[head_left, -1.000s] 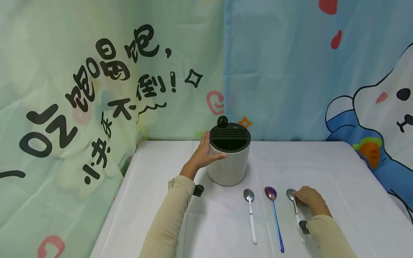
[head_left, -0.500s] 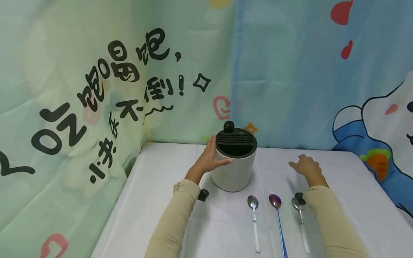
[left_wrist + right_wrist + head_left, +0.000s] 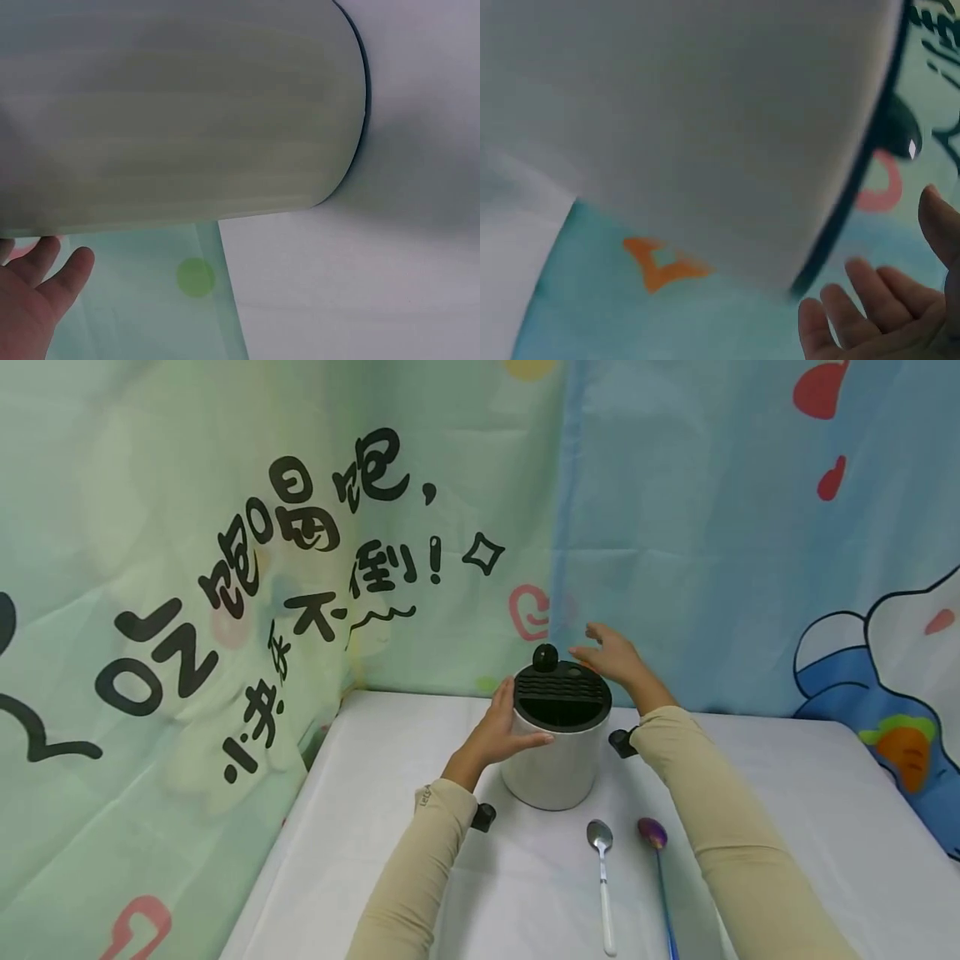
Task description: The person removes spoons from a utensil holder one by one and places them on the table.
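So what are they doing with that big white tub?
A person's left hand rests against the white canister, which stands upright with its black lid on. The right hand is open near the lid, holding nothing. A white-handled spoon and a purple-blue spoon lie on the table.

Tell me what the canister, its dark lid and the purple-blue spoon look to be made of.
White canister: smooth, matte, evenly shaded wall; plastic, coated metal or ceramic, unclear. Dark lid: probably plastic, given its neat ridges and glossy knob. Purple-blue spoon: likely metal, its blending colours suggesting a tinted finish.
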Demonstrator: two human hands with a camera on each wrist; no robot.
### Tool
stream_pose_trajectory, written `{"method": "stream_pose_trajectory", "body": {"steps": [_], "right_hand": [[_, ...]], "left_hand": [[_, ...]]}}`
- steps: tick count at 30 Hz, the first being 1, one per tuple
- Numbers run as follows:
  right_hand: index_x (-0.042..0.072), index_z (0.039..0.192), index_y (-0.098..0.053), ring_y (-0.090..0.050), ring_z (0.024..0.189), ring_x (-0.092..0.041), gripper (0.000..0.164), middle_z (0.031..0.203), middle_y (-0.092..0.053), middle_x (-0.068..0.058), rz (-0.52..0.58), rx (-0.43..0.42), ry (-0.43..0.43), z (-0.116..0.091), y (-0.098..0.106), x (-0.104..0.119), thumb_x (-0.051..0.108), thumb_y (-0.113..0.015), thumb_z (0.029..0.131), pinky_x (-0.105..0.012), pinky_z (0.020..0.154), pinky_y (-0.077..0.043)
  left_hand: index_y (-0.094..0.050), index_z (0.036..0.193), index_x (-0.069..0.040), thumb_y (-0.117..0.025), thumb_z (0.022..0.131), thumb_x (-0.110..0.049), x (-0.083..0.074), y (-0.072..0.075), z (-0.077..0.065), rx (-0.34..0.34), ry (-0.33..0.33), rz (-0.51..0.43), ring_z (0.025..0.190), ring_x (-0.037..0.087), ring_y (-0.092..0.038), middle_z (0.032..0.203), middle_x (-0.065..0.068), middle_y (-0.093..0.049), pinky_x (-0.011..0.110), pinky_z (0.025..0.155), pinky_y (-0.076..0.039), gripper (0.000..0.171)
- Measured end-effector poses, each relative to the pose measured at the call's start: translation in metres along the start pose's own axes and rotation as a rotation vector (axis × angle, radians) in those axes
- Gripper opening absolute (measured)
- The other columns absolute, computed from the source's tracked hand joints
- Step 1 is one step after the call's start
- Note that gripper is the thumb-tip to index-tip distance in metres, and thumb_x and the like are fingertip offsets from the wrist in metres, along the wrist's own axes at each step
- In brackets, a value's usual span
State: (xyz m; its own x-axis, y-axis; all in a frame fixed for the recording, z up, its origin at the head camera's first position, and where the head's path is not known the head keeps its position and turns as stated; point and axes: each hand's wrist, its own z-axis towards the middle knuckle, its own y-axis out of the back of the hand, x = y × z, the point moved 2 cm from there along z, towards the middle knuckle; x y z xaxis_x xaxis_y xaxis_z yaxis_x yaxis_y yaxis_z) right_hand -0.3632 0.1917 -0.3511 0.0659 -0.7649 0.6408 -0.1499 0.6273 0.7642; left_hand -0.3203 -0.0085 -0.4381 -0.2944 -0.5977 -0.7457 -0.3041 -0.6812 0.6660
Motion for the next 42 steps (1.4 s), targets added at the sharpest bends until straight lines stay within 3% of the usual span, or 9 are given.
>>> {"method": "stream_pose_trajectory", "body": {"steps": [5, 12, 15, 27, 37, 42], "right_hand": [[-0.004, 0.138, -0.033, -0.036, 0.126, -0.040, 0.053, 0.135, -0.042, -0.026, -0.013, 0.042, 0.038, 0.007, -0.014, 0.013, 0.023, -0.048, 0.095, -0.052, 0.102, -0.033], [-0.008, 0.115, -0.054, -0.051, 0.104, -0.038, 0.031, 0.111, -0.056, -0.026, -0.061, -0.036, 0.026, 0.009, -0.028, 0.014, 0.014, -0.051, 0.093, -0.049, 0.091, -0.041], [-0.007, 0.111, -0.055, -0.052, 0.102, -0.038, 0.028, 0.109, -0.057, -0.026, -0.092, -0.047, 0.040, 0.012, -0.028, 0.014, 0.014, -0.051, 0.093, -0.049, 0.089, -0.041], [-0.005, 0.121, -0.053, -0.050, 0.112, -0.039, 0.033, 0.121, -0.054, -0.026, -0.235, -0.057, 0.072, 0.014, -0.020, 0.025, 0.015, -0.047, 0.095, -0.049, 0.092, -0.042], [-0.004, 0.124, -0.050, -0.050, 0.108, -0.038, 0.035, 0.121, -0.053, -0.026, -0.135, -0.127, 0.044, 0.011, -0.001, 0.035, 0.016, -0.046, 0.096, -0.048, 0.088, -0.043], [-0.006, 0.111, -0.053, -0.050, 0.076, -0.029, 0.028, 0.106, -0.057, -0.025, -0.092, -0.179, 0.085, 0.005, 0.015, 0.043, 0.017, -0.045, 0.096, -0.037, 0.065, -0.040]], "left_hand": [[0.005, 0.148, -0.015, -0.068, 0.077, -0.048, -0.001, -0.006, 0.000, 0.005, 0.004, -0.005, 0.140, 0.025, -0.016, 0.155, 0.004, 0.002, 0.045, 0.110, -0.025, 0.107], [0.006, 0.148, -0.016, -0.068, 0.077, -0.047, -0.003, -0.008, -0.001, 0.017, -0.008, -0.002, 0.141, 0.024, -0.014, 0.155, 0.004, 0.002, 0.044, 0.110, -0.024, 0.107], [0.006, 0.148, -0.015, -0.068, 0.077, -0.047, -0.004, -0.007, -0.001, 0.017, -0.015, 0.010, 0.141, 0.024, -0.014, 0.155, 0.004, 0.002, 0.044, 0.110, -0.024, 0.107], [0.005, 0.148, -0.014, -0.068, 0.077, -0.047, -0.003, -0.002, 0.001, 0.002, -0.013, 0.004, 0.140, 0.025, -0.015, 0.155, 0.005, 0.000, 0.045, 0.110, -0.025, 0.107], [0.002, 0.148, -0.016, -0.069, 0.076, -0.047, -0.003, -0.001, 0.000, -0.006, -0.016, 0.001, 0.140, 0.025, -0.015, 0.155, 0.006, -0.001, 0.045, 0.110, -0.025, 0.106], [0.003, 0.148, -0.015, -0.069, 0.076, -0.046, -0.005, 0.000, -0.001, -0.017, -0.016, 0.013, 0.140, 0.026, -0.016, 0.155, 0.006, -0.001, 0.044, 0.110, -0.025, 0.106]]}}
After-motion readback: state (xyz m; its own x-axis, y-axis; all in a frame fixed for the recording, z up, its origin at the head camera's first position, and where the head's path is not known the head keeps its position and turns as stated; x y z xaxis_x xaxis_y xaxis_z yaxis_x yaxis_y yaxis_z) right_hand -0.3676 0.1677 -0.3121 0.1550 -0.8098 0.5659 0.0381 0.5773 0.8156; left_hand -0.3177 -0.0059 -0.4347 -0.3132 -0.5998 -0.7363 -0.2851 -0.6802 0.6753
